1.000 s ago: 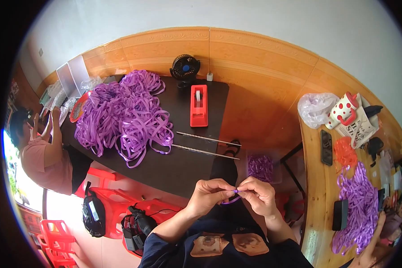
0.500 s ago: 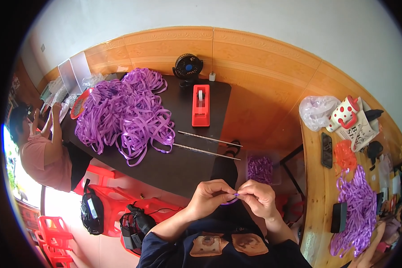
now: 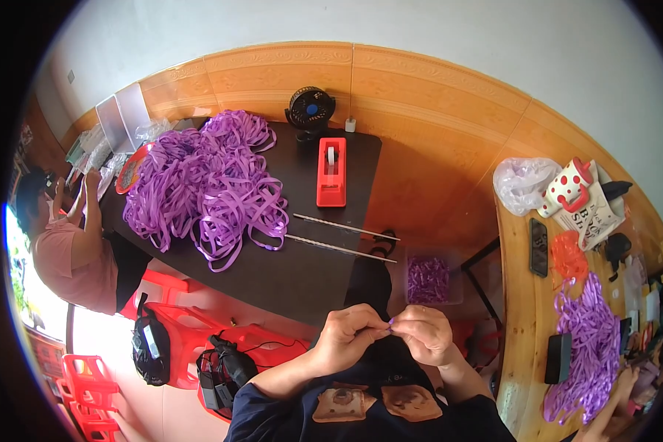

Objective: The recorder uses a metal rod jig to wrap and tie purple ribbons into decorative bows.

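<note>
Both my hands meet over my lap, thumb and fingertips pinched together. Between my left hand [image 3: 348, 335] and my right hand [image 3: 424, 333] shows a tiny bit of purple ribbon [image 3: 391, 322], most of it hidden by the fingers. On the dark table ahead lies a large tangled heap of purple ribbon [image 3: 206, 184]. Two thin patterned rods [image 3: 339, 248] stick out over the table's right edge, nearest to my hands. A clear bin [image 3: 429, 280] with short purple ribbon pieces sits low, beyond my right hand.
A red tape dispenser [image 3: 331, 173] and a small black fan [image 3: 311, 110] stand on the dark table [image 3: 287, 283]. The wooden table [image 3: 519, 317] at right holds a phone [image 3: 538, 247], bags and more ribbon [image 3: 586, 346]. At left sits another person [image 3: 81, 258], near red stools [image 3: 177, 331].
My hands have dipped slightly and the fingers have shifted on the ribbon. The purple loop that hung below them no longer shows.
</note>
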{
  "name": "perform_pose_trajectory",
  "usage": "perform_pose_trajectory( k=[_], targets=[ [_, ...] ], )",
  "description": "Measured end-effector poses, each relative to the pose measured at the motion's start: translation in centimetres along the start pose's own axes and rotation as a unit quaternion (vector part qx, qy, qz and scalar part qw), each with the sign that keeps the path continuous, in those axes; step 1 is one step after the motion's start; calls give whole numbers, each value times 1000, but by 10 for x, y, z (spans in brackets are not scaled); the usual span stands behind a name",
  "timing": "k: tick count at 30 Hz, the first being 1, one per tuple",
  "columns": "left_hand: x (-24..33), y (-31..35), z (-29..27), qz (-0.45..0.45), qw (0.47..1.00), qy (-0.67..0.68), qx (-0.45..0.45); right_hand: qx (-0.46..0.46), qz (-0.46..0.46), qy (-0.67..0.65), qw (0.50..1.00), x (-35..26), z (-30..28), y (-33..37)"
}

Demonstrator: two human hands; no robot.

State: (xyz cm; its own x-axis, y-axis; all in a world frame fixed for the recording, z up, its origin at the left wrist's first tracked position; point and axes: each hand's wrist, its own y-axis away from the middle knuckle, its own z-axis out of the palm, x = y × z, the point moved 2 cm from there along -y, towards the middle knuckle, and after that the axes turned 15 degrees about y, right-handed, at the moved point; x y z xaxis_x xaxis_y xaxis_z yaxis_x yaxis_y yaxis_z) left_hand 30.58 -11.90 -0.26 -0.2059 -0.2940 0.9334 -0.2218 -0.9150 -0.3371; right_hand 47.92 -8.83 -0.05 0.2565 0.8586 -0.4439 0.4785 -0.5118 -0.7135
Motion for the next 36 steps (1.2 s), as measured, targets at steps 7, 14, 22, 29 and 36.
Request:
perform_pose_trajectory(
  k=[7, 14, 22, 29, 36],
  targets=[
    [-11, -1, 3, -128, 977, 163, 59, -55, 107, -102, 988, 15, -8, 3],
    [-43, 9, 0, -199, 941, 263, 74, -40, 89, 34, 995, 29, -19, 14],
    [-129, 22, 16, -342, 891, 287, 81, -30, -24, 352, 935, 58, 1, 24],
    [-161, -20, 13, -221, 918, 295, 144, 95, 7, 335, 938, 117, 15, 14],
    [-158, -50, 3, -120, 917, 333, 184, 123, 39, 205, 970, 159, 28, -30]
  ],
)
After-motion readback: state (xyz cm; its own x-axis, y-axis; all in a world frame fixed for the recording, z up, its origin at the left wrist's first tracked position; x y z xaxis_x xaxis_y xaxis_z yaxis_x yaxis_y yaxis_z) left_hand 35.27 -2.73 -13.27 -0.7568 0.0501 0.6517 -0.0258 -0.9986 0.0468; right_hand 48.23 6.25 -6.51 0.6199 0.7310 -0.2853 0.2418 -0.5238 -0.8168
